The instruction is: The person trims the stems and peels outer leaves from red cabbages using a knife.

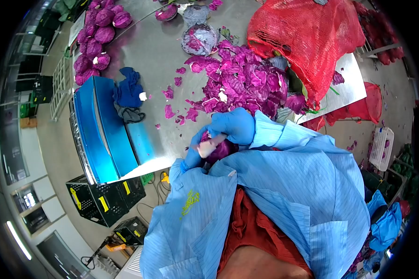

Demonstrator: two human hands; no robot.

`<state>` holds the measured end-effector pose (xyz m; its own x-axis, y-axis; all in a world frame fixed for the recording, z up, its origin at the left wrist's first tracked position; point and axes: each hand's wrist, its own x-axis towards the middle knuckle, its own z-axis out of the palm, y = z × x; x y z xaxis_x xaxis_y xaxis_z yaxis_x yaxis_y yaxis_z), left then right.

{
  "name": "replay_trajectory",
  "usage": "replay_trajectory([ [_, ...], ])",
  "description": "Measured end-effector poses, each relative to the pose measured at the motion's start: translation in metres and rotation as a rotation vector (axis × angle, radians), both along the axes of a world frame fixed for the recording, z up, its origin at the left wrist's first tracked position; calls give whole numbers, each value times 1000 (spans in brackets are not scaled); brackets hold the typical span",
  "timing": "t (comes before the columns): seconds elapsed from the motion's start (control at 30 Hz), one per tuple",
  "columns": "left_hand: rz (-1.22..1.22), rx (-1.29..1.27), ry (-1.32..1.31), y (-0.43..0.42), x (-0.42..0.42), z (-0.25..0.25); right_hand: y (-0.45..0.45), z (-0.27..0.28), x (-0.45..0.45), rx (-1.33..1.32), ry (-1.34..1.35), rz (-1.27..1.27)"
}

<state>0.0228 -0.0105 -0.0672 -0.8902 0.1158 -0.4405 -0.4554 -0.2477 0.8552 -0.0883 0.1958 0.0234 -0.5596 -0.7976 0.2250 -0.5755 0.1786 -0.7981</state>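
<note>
My left hand (194,149), in a blue glove, is wrapped round a red cabbage (226,151) close to my body. The cabbage's pale cut stem end (206,149) faces my left side. My right hand (234,126), also gloved in blue, is closed on a knife; its short blade (218,139) lies against the stem end, slightly blurred. The handle is hidden in my fist. Just beyond my hands, a heap of loose purple cabbage leaves (246,83) covers part of the steel table (149,60).
Several trimmed red cabbages (95,42) are piled at the far left. Untrimmed cabbages (199,39) sit behind the leaves. A red mesh sack (307,42) is at the right. A blue metal box (102,130) and dark blue cloth (128,87) stand left; black crates (102,200) are below.
</note>
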Motion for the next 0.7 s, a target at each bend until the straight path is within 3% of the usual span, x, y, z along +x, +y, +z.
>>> replay_trajectory([
  [0.07,-22,291,-46,9,-5,26,-5,-17,3,107,-23,-103],
  [0.17,-4,416,-102,18,-13,51,-10,-19,6,85,-31,-199],
  [0.27,-13,427,-91,17,-16,55,-15,-19,7,221,-125,-232],
  [0.37,-87,275,-13,9,-15,44,-19,-31,6,84,-72,-241],
  [0.47,-101,244,6,12,-17,52,-9,-29,-24,40,-700,-193],
  [0.57,-50,359,-32,17,-20,66,-2,-34,-25,-162,-588,-265],
  [0.6,-45,376,-28,16,-20,66,4,6,-25,9,-847,-332],
  [0.7,-48,402,-13,15,-17,64,11,9,-24,8,-1010,-220],
])
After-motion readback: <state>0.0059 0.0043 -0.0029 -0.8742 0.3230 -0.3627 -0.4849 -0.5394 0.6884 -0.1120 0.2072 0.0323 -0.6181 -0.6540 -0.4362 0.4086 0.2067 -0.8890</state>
